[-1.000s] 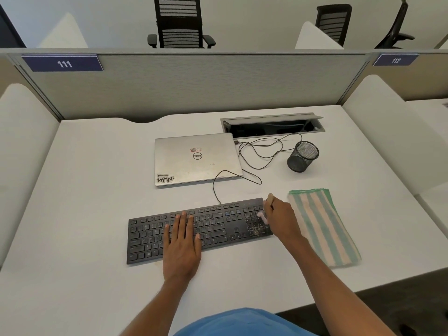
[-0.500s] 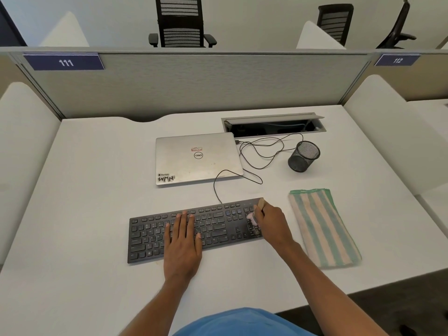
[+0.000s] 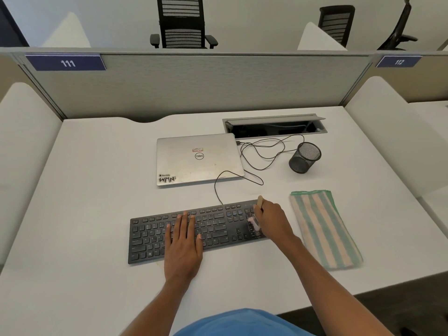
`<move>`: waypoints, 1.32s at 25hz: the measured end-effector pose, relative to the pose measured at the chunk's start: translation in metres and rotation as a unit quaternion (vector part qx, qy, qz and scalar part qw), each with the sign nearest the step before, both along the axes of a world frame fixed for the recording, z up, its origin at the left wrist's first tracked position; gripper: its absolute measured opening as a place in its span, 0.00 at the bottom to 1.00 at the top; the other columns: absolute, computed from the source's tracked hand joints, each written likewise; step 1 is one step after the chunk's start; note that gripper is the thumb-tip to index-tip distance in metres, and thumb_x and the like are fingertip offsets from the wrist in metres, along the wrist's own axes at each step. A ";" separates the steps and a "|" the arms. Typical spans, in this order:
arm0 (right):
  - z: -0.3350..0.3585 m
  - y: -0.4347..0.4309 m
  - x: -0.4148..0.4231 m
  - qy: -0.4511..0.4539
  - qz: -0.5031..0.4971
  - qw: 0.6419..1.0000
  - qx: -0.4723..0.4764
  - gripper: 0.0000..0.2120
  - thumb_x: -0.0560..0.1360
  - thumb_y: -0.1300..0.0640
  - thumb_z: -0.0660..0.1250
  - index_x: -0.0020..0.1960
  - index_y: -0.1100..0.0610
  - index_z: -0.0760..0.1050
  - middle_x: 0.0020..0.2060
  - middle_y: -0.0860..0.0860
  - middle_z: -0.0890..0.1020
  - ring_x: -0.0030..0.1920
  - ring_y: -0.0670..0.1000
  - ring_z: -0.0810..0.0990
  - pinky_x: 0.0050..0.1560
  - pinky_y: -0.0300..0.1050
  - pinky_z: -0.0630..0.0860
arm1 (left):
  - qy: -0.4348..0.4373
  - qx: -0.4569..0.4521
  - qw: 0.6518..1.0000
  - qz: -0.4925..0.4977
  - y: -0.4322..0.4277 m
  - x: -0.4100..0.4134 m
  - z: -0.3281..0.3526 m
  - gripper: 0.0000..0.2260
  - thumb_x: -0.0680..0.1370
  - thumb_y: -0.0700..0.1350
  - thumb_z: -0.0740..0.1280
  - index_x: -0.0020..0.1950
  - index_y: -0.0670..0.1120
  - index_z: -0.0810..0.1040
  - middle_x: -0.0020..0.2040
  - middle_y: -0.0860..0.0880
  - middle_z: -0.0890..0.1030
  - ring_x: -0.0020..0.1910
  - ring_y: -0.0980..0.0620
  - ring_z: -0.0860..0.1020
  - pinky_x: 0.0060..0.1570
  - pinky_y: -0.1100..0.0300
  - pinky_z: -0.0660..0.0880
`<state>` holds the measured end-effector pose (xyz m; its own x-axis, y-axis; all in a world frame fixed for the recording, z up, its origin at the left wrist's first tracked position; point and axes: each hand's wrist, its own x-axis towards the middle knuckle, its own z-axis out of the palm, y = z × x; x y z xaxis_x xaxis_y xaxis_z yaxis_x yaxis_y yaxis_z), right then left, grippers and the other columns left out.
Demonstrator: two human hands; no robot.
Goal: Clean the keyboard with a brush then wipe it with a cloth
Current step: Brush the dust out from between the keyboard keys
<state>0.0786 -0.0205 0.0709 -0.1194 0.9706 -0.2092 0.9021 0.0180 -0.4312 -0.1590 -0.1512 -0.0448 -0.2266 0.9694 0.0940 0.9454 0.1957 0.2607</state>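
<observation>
On the white desk (image 3: 97,190), a keyboard (image 3: 218,221) before a grey partition (image 3: 194,86).

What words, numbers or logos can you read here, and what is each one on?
"111": blue sign on the divider, left.
"112": blue sign on the divider, right.
"DELL": round logo, seen upside down, on the laptop lid.
"WMN": sticker on the lid's corner; the small line above it is too blurred.
Red-edged label on the lid: unreadable.
Keyboard key legends: too small.

Brush (image 3: 253,223) on keyboard (image 3: 218,225) (right end)
</observation>
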 end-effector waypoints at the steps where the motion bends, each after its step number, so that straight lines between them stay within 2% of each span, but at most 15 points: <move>1: 0.007 0.002 -0.002 -0.003 0.002 1.000 0.007 0.19 0.86 0.49 0.54 0.41 0.57 0.70 0.34 0.52 0.78 0.35 0.54 0.77 0.33 0.45 0.65 | 0.000 0.001 1.000 0.000 0.000 0.000 0.000 0.28 0.86 0.54 0.51 0.84 0.45 0.61 0.85 0.45 0.61 0.85 0.47 0.55 0.82 0.39 0.52; 5: 0.009 0.004 -0.009 0.076 -0.031 0.997 0.009 0.19 0.86 0.48 0.55 0.45 0.59 0.77 0.37 0.53 0.83 0.35 0.50 0.80 0.35 0.43 0.70 | 0.000 0.007 1.000 -0.001 -0.001 0.000 0.000 0.28 0.86 0.54 0.51 0.85 0.45 0.61 0.85 0.45 0.60 0.85 0.47 0.55 0.83 0.39 0.51; 8: 0.001 -0.010 -0.009 0.036 -0.003 0.999 0.011 0.17 0.86 0.49 0.54 0.47 0.57 0.73 0.37 0.52 0.81 0.37 0.55 0.80 0.36 0.46 0.72 | -0.003 0.007 1.000 0.001 -0.001 0.000 0.001 0.28 0.86 0.53 0.52 0.84 0.45 0.62 0.84 0.45 0.61 0.85 0.47 0.57 0.82 0.39 0.52; 10: 0.005 -0.014 -0.008 0.020 0.003 1.000 0.000 0.14 0.86 0.50 0.54 0.45 0.55 0.69 0.34 0.48 0.78 0.35 0.53 0.78 0.32 0.43 0.67 | 0.003 0.007 1.000 -0.002 -0.001 0.001 0.001 0.28 0.85 0.53 0.51 0.84 0.45 0.62 0.84 0.45 0.61 0.85 0.46 0.57 0.82 0.39 0.52; 11: 0.004 -0.012 -0.008 0.016 0.003 1.000 0.003 0.15 0.86 0.49 0.54 0.44 0.55 0.68 0.34 0.49 0.79 0.35 0.53 0.78 0.32 0.42 0.67 | 0.003 0.006 1.000 -0.001 -0.001 0.001 0.001 0.28 0.85 0.54 0.51 0.84 0.45 0.62 0.84 0.45 0.61 0.85 0.46 0.57 0.82 0.39 0.52; 13: 0.003 -0.007 -0.010 0.050 -0.012 0.999 0.009 0.18 0.84 0.45 0.52 0.43 0.55 0.70 0.38 0.53 0.81 0.37 0.54 0.81 0.36 0.47 0.75 | 0.000 0.003 1.000 0.000 -0.001 0.001 0.001 0.28 0.85 0.54 0.51 0.84 0.45 0.62 0.85 0.45 0.61 0.85 0.47 0.56 0.82 0.39 0.52; 15: -0.002 -0.007 -0.011 0.091 -0.014 0.996 0.008 0.19 0.82 0.41 0.52 0.44 0.54 0.70 0.39 0.52 0.82 0.39 0.53 0.83 0.41 0.52 0.82 | 0.003 0.006 1.000 0.000 -0.001 0.001 0.001 0.28 0.85 0.54 0.51 0.84 0.45 0.62 0.85 0.45 0.61 0.85 0.47 0.56 0.82 0.39 0.52; 18: 0.002 -0.014 -0.013 0.074 -0.017 0.997 -0.006 0.17 0.85 0.46 0.52 0.45 0.53 0.70 0.38 0.48 0.82 0.38 0.51 0.82 0.39 0.50 0.78 | 0.004 0.002 1.000 0.000 0.000 0.000 0.001 0.28 0.86 0.54 0.51 0.84 0.45 0.61 0.85 0.45 0.60 0.85 0.47 0.55 0.82 0.39 0.52; 20: 0.004 -0.012 -0.012 0.034 -0.018 0.999 0.000 0.15 0.86 0.49 0.54 0.46 0.55 0.71 0.39 0.52 0.83 0.39 0.53 0.81 0.38 0.47 0.73 | 0.009 0.000 1.000 0.002 -0.001 0.000 0.001 0.28 0.86 0.54 0.51 0.84 0.45 0.61 0.85 0.45 0.60 0.85 0.47 0.55 0.82 0.39 0.52; 22: 0.005 -0.005 -0.011 0.053 -0.037 0.998 0.009 0.18 0.85 0.47 0.53 0.47 0.56 0.74 0.41 0.54 0.83 0.40 0.54 0.82 0.38 0.48 0.76 | 0.009 -0.004 1.000 0.003 -0.001 0.000 0.001 0.28 0.86 0.54 0.50 0.85 0.45 0.61 0.85 0.45 0.60 0.85 0.47 0.55 0.82 0.39 0.52; 24: 0.003 -0.004 -0.012 0.119 -0.046 0.992 -0.006 0.17 0.85 0.47 0.53 0.42 0.51 0.71 0.39 0.51 0.83 0.40 0.53 0.84 0.42 0.53 0.82 | 0.011 0.000 1.000 -0.001 -0.001 0.001 0.000 0.28 0.86 0.54 0.50 0.85 0.45 0.60 0.85 0.45 0.60 0.85 0.47 0.55 0.83 0.39 0.51; 25: 0.003 -0.006 -0.013 0.122 -0.040 0.992 -0.011 0.16 0.85 0.47 0.54 0.41 0.49 0.69 0.38 0.49 0.82 0.40 0.52 0.84 0.43 0.54 0.83 | 0.011 0.002 1.000 0.000 -0.001 0.000 0.000 0.28 0.86 0.54 0.50 0.85 0.45 0.61 0.85 0.45 0.60 0.85 0.47 0.55 0.83 0.40 0.51; 29: 0.012 -0.014 -0.011 0.025 -0.009 1.000 0.002 0.13 0.86 0.49 0.54 0.45 0.53 0.68 0.37 0.49 0.82 0.36 0.51 0.80 0.37 0.48 0.75 | 0.007 -0.003 1.000 0.001 0.000 0.000 0.000 0.28 0.85 0.54 0.50 0.84 0.45 0.62 0.85 0.45 0.61 0.85 0.47 0.55 0.82 0.39 0.52; 31: 0.016 -0.009 -0.015 0.051 -0.009 0.999 0.013 0.15 0.85 0.49 0.54 0.44 0.54 0.69 0.34 0.48 0.79 0.35 0.49 0.79 0.36 0.49 0.75 | 0.004 -0.004 1.000 0.000 0.000 0.000 0.000 0.28 0.85 0.54 0.51 0.84 0.45 0.62 0.85 0.45 0.61 0.85 0.47 0.55 0.83 0.39 0.52; 33: 0.013 -0.002 -0.020 0.121 -0.019 0.992 0.010 0.14 0.84 0.48 0.55 0.40 0.48 0.66 0.34 0.48 0.80 0.38 0.50 0.83 0.40 0.54 0.81 | 0.002 -0.001 1.000 0.000 0.000 0.000 0.000 0.28 0.85 0.54 0.51 0.84 0.45 0.62 0.85 0.45 0.61 0.85 0.47 0.55 0.83 0.39 0.52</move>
<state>0.0583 -0.0223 0.0842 -0.1279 0.9788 -0.1601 0.7729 -0.0028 -0.6345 -0.1591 -0.1513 -0.0451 -0.2252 0.9699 0.0928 0.9467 0.1953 0.2561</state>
